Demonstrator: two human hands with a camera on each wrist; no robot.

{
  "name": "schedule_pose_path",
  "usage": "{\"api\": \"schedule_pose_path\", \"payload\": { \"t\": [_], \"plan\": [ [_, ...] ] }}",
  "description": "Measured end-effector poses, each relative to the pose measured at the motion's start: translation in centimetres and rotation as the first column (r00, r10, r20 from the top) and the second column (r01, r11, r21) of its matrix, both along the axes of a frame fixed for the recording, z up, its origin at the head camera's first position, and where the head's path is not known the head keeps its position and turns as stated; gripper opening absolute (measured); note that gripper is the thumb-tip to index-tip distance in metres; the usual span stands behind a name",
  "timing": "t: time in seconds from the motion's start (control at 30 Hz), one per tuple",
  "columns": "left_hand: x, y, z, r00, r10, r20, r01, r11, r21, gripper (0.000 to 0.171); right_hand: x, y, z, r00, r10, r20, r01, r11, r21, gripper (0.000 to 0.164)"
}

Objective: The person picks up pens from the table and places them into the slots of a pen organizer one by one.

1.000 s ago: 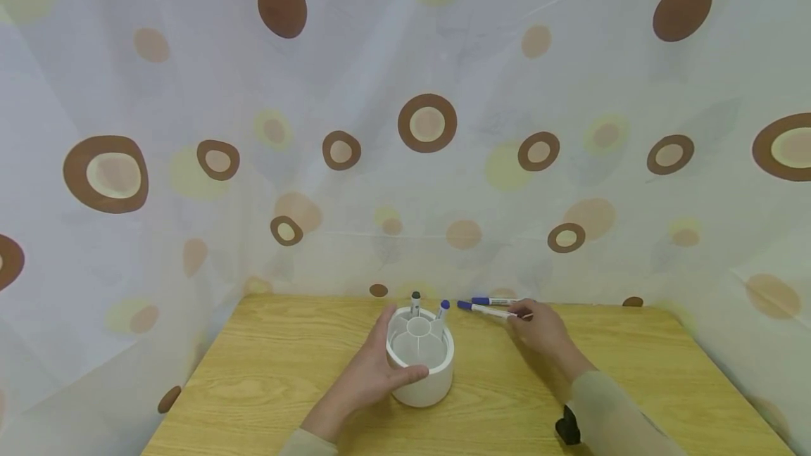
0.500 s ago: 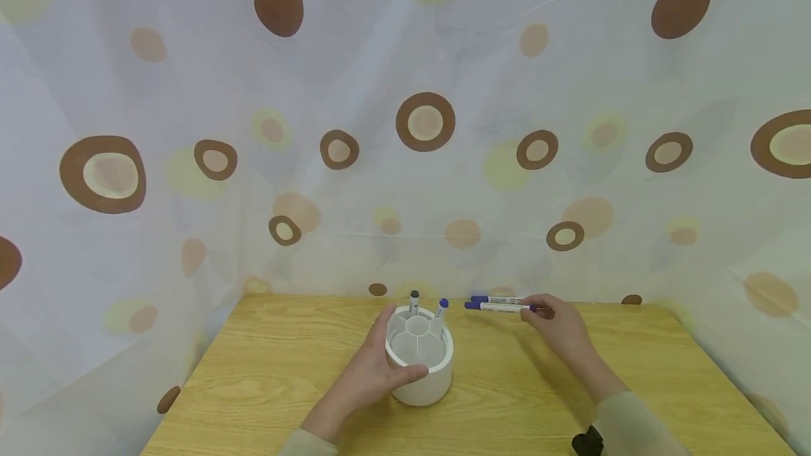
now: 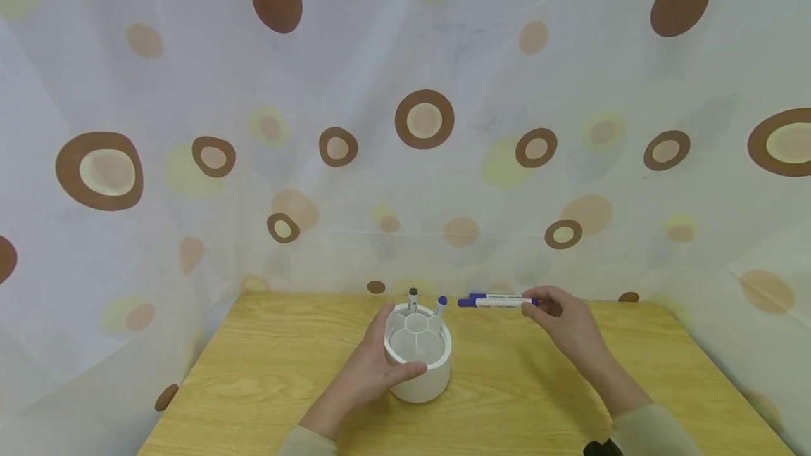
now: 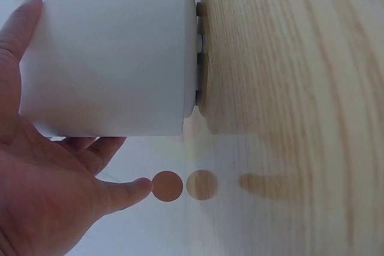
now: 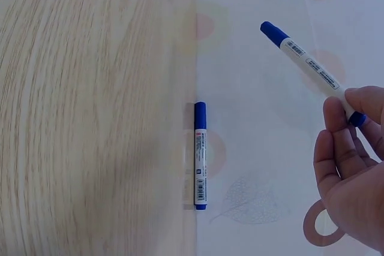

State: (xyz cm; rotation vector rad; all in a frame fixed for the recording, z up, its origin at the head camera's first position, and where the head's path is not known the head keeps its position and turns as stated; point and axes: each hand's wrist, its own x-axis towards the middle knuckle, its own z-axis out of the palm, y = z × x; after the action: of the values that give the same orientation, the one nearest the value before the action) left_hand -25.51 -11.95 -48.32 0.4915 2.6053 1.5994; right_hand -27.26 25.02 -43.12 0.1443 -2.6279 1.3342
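Note:
A white round pen holder [image 3: 421,387] with compartments stands on the table. My left hand [image 3: 366,377] grips it from the left, thumb at the near side and fingers around the far side. Two markers stand in its back compartments: a dark-capped marker [image 3: 413,301] and a blue-capped marker [image 3: 440,307]. My right hand [image 3: 565,322] pinches a white marker [image 5: 312,66] with a blue cap by its tail end, cap pointing toward the holder. A second blue-capped marker [image 5: 200,154] lies at the table's back edge, partly behind the held one in the head view.
The wooden table [image 3: 272,357] ends at the back against a hanging cloth [image 3: 355,188] with brown and yellow circles, which also covers both sides. A black device [image 3: 603,448] sits by the right sleeve.
My right hand has picked the nearer marker up off the table, drawing it right and then lifting it level. The left hand keeps its hold on the pen holder.

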Motion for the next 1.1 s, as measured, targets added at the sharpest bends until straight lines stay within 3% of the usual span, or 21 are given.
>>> {"api": "schedule_pose_path", "payload": {
  "t": [0.67, 1.1],
  "plan": [
    [-0.2, -0.1, -0.1, 1.000, -0.010, 0.005, 0.010, 1.000, 0.000, 0.124, 2.7, -2.1, 3.5, 0.995, 0.072, -0.066, -0.077, 0.994, -0.081, 0.034],
    [-0.1, -0.1, 0.1, 1.000, -0.022, -0.017, 0.022, 1.000, -0.002, 0.122, 2.6, -3.6, 3.1, 0.988, 0.128, -0.081, -0.139, 0.980, -0.142, 0.027]
  ]
}}
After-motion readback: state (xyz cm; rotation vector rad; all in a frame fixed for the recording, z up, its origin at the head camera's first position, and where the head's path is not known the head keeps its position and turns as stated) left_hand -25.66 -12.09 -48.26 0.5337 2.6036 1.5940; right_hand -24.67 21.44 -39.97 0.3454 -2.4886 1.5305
